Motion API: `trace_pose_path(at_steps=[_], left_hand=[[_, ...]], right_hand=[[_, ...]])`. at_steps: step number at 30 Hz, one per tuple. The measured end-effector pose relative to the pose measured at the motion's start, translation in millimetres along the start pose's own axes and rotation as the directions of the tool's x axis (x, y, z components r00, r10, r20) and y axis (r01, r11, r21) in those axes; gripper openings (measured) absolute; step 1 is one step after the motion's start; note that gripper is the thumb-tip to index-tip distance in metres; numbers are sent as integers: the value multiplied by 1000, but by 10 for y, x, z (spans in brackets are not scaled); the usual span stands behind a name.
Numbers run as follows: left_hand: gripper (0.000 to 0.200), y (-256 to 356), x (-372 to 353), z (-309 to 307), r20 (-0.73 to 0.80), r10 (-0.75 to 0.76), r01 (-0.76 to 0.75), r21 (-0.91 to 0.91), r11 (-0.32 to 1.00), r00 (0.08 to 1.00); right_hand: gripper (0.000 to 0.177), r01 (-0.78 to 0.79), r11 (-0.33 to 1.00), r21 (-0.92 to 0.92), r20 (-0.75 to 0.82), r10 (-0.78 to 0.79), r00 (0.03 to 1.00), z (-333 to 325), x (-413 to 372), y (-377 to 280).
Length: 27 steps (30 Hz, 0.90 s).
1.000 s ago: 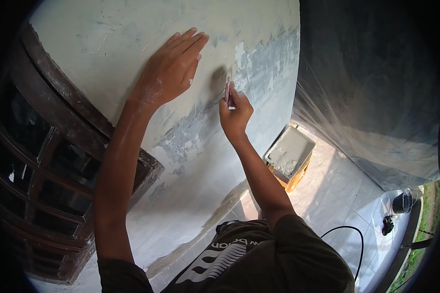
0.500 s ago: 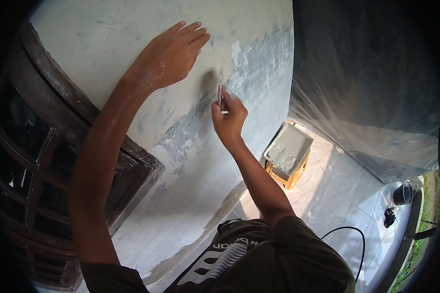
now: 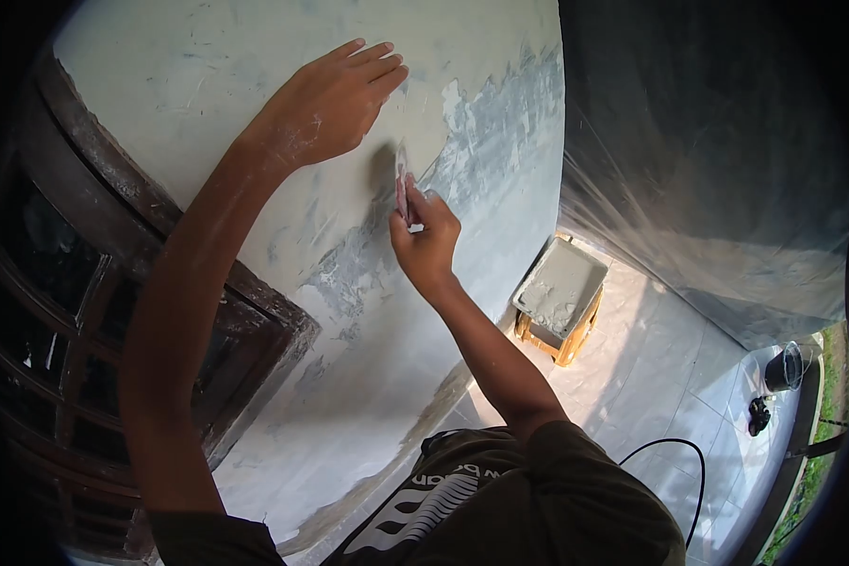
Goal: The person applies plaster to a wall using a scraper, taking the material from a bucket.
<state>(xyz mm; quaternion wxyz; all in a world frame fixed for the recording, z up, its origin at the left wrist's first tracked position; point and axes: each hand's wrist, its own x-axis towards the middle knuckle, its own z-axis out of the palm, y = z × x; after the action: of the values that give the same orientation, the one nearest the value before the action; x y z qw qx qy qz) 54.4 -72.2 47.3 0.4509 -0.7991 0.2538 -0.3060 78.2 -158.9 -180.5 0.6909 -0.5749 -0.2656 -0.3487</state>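
My left hand [image 3: 335, 102] is raised at the upper part of the wall [image 3: 208, 57], fingers stretched out and nothing seen in it; it seems to rest against the surface. Below and right of it, my right hand [image 3: 426, 231] grips a thin scraper [image 3: 402, 184], seen nearly edge-on, its tip pointing up at the wall. Pale filler covers the wall's upper part, with rough grey patches around my right hand. Whether the blade touches the wall cannot be made out.
A tray of grey paste [image 3: 561, 288] sits on a wooden stool [image 3: 568, 351] at the right. Dark-framed window [image 3: 113, 226] at left. Plastic sheeting [image 3: 689, 189] hangs at right. A black bucket [image 3: 783, 370] and a black cable [image 3: 698, 472] lie beyond.
My right hand and the scraper have moved left and slightly down along the wall. My left hand has stayed nearly in place.
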Motion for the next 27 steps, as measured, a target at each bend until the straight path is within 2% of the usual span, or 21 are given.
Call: trace_pose_path(at_steps=[2, 4, 6, 9, 10, 12, 14, 15, 16, 17, 18, 20, 22, 23, 25, 27], left_hand=[[34, -20, 2, -10, 2, 5, -5, 8, 1000, 1000], [34, -27, -4, -5, 19, 4, -4, 7, 1000, 1000], [34, -34, 1, 12, 23, 11, -11, 10, 1000, 1000], [35, -29, 49, -29, 43, 2, -1, -37, 999, 999], [37, -23, 58, -49, 64, -14, 19, -85, 996, 998], [37, -30, 46, -49, 68, -7, 13, -86, 996, 998], [37, -56, 6, -43, 79, -8, 15, -89, 996, 997], [37, -65, -20, -45, 82, -15, 22, -91, 996, 996], [38, -76, -39, -47, 83, -21, 28, -90, 996, 996], [38, -80, -55, -44, 85, -24, 32, -90, 995, 996], [38, -87, -67, -35, 93, -30, 38, -84, 996, 995], [39, -111, -75, -10, 97, -36, 44, -73, 996, 995], [35, -121, -67, 27, 88, -6, 6, -1, 1000, 996], [35, -124, -52, 33, 85, -5, 5, -2, 1000, 996], [35, -121, -31, 34, 77, -5, 6, -5, 1000, 997], [35, -120, -8, 57, 63, 1, -1, -12, 1000, 998]], right_hand=[[43, -108, 990, -88, -18, 106, 994, -23, 336, 205], [45, 12, 969, -245, -26, -19, 999, 29, 512, 383], [48, 3, 963, -269, 100, 25, 995, 148, 410, 411], [49, 91, 976, -196, 163, -59, 985, 280, -51, 149], [52, 93, 989, -118, 200, -68, 977, 244, -212, 11], [48, 124, 991, 52, 144, -130, 981, 131, -387, -158], [44, 60, 998, 22, 105, -62, 993, -14, -231, -185], [43, 52, 997, 62, 26, -54, 998, -8, -71, -47], [48, -51, 999, 17, 44, 50, 998, -42, 113, 51], [48, -58, 998, -3, -12, 58, 998, -23, 310, 210], [47, -47, 994, -99, -10, 46, 999, -43, 487, 318], [48, -54, 984, -168, 26, 59, 998, 19, 635, 473], [48, -22, 981, -194, 92, 40, 995, 157, 496, 502], [54, 88, 975, -206, 85, -72, 994, 234, 350, 488], [57, 97, 982, -162, 185, -66, 980, 242, -14, 240], [60, 170, 985, -42, 238, -155, 959, 212, -403, 4]])
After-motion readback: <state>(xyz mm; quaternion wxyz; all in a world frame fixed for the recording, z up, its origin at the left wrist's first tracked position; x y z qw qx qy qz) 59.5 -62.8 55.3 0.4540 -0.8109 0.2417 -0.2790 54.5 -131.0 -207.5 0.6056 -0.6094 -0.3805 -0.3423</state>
